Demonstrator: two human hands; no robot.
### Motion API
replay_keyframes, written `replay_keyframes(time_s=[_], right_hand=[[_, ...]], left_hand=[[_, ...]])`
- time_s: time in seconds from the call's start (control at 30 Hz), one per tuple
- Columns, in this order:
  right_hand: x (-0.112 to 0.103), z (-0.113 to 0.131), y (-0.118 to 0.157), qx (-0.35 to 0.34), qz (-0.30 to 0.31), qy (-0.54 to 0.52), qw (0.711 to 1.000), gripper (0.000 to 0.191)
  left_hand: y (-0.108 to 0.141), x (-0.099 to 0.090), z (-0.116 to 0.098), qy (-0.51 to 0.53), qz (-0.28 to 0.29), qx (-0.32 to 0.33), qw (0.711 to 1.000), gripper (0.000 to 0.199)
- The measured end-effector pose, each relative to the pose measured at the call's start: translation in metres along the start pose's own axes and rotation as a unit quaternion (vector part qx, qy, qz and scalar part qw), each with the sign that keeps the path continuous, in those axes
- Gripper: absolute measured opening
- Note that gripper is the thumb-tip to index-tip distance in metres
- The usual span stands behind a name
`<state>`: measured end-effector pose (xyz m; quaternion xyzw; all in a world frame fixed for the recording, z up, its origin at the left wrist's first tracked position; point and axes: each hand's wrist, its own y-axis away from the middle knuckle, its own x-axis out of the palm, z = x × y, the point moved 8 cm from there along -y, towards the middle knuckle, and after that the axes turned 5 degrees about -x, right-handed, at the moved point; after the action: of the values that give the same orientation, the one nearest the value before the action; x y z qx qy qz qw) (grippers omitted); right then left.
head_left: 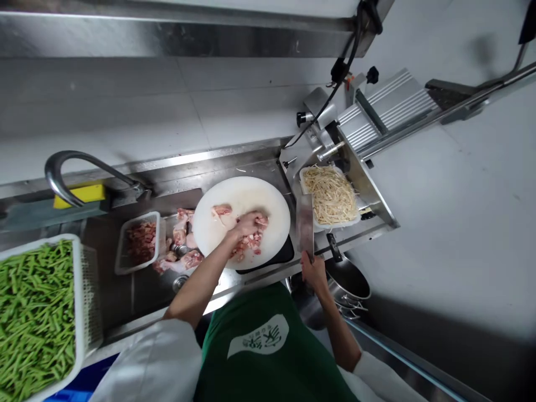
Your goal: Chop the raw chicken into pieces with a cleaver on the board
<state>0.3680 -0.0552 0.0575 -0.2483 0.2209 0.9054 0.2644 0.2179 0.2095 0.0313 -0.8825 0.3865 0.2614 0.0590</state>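
Note:
On the round white cutting board [272,206], my left hand [248,224] is closed around raw meat pieces [262,220]. Chopped meat [251,243] lies just below that hand, and a larger piece [221,209] rests to its upper left. My right hand [313,270] grips the handle of a cleaver [305,223], whose broad blade is held off the board's right side, beside the bean sprouts [330,195] in a white tray. Bony raw meat [181,231] lies left of the board, next to a white container [158,245] of cut meat [141,242].
A white basket [79,301] of cut green beans stands at the lower left. Behind are a curved faucet [62,162] and a yellow block [86,195]. A metal slicer [377,111] stands at the back right, above a pot [349,279]. A steel shelf [167,33] spans the top.

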Motion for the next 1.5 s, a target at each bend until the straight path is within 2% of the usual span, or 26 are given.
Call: replay_keyframes(time_s=[0.1, 0.17, 0.23, 0.33, 0.47, 0.53, 0.6, 0.67, 0.73, 0.8, 0.87, 0.9, 0.93, 0.97, 1.0, 1.07, 1.17, 1.23, 1.37, 1.43, 1.5], right_hand=[[0.012, 0.005, 0.007, -0.014, 0.032, 0.02, 0.999, 0.054], [0.023, 0.012, 0.013, -0.033, 0.066, 0.036, 0.997, 0.051], [0.035, 0.024, 0.019, -0.063, 0.106, 0.052, 0.991, 0.048], [0.064, 0.048, 0.032, -0.132, 0.202, 0.088, 0.966, 0.046], [0.119, 0.073, 0.047, -0.2, 0.32, 0.174, 0.91, 0.039], [0.145, 0.076, 0.047, -0.202, 0.352, 0.205, 0.891, 0.036], [0.161, 0.072, 0.04, -0.187, 0.363, 0.224, 0.885, 0.036], [0.162, 0.066, 0.026, -0.167, 0.338, 0.241, 0.894, 0.037], [0.151, 0.059, 0.009, -0.154, 0.295, 0.258, 0.907, 0.037], [0.137, 0.056, -0.004, -0.15, 0.261, 0.27, 0.915, 0.035], [0.126, 0.055, -0.01, -0.147, 0.246, 0.287, 0.914, 0.032], [0.122, 0.055, -0.01, -0.148, 0.243, 0.299, 0.911, 0.03], [0.12, 0.056, -0.009, -0.149, 0.241, 0.313, 0.907, 0.029], [0.118, 0.058, -0.006, -0.152, 0.241, 0.326, 0.902, 0.029], [0.118, 0.062, -0.003, -0.156, 0.242, 0.338, 0.896, 0.029], [0.12, 0.074, 0.005, -0.169, 0.245, 0.357, 0.885, 0.029], [0.126, 0.109, 0.017, -0.207, 0.229, 0.369, 0.876, 0.033], [0.13, 0.142, 0.025, -0.244, 0.196, 0.356, 0.881, 0.035], [0.127, 0.199, 0.039, -0.331, 0.076, 0.289, 0.895, 0.039], [0.122, 0.207, 0.04, -0.353, 0.033, 0.269, 0.895, 0.041], [0.118, 0.2, 0.033, -0.346, 0.03, 0.276, 0.896, 0.04]], left_hand=[[0.011, -0.033, 0.005, 0.13, -0.091, -0.035, 0.987, 0.009], [0.021, -0.061, 0.013, 0.22, -0.158, -0.061, 0.961, 0.013], [0.036, -0.09, 0.023, 0.294, -0.202, -0.077, 0.931, 0.019], [0.069, -0.138, 0.042, 0.37, -0.279, -0.081, 0.882, 0.028], [0.122, -0.204, 0.074, 0.349, -0.405, -0.097, 0.839, 0.029], [0.142, -0.23, 0.08, 0.288, -0.449, -0.113, 0.838, 0.025], [0.155, -0.243, 0.072, 0.214, -0.47, -0.099, 0.851, 0.02], [0.161, -0.236, 0.054, 0.137, -0.468, -0.061, 0.871, 0.015], [0.162, -0.207, 0.037, 0.05, -0.434, -0.019, 0.899, 0.011], [0.16, -0.156, 0.027, -0.04, -0.343, 0.021, 0.938, 0.008], [0.162, -0.094, 0.032, -0.109, -0.212, 0.047, 0.97, 0.015], [0.167, -0.069, 0.038, -0.13, -0.167, 0.051, 0.976, 0.021], [0.175, -0.053, 0.045, -0.142, -0.154, 0.05, 0.977, 0.026], [0.184, -0.044, 0.053, -0.149, -0.163, 0.042, 0.974, 0.031], [0.194, -0.042, 0.06, -0.149, -0.198, 0.028, 0.968, 0.033], [0.219, -0.054, 0.072, -0.131, -0.299, -0.009, 0.945, 0.029], [0.255, -0.074, 0.081, -0.085, -0.419, -0.048, 0.903, 0.018], [0.275, -0.078, 0.083, -0.066, -0.451, -0.06, 0.888, 0.015], [0.304, -0.073, 0.089, -0.055, -0.471, -0.088, 0.876, 0.014], [0.31, -0.072, 0.088, -0.059, -0.487, -0.098, 0.866, 0.014], [0.302, -0.069, 0.081, -0.07, -0.5, -0.099, 0.858, 0.015]])
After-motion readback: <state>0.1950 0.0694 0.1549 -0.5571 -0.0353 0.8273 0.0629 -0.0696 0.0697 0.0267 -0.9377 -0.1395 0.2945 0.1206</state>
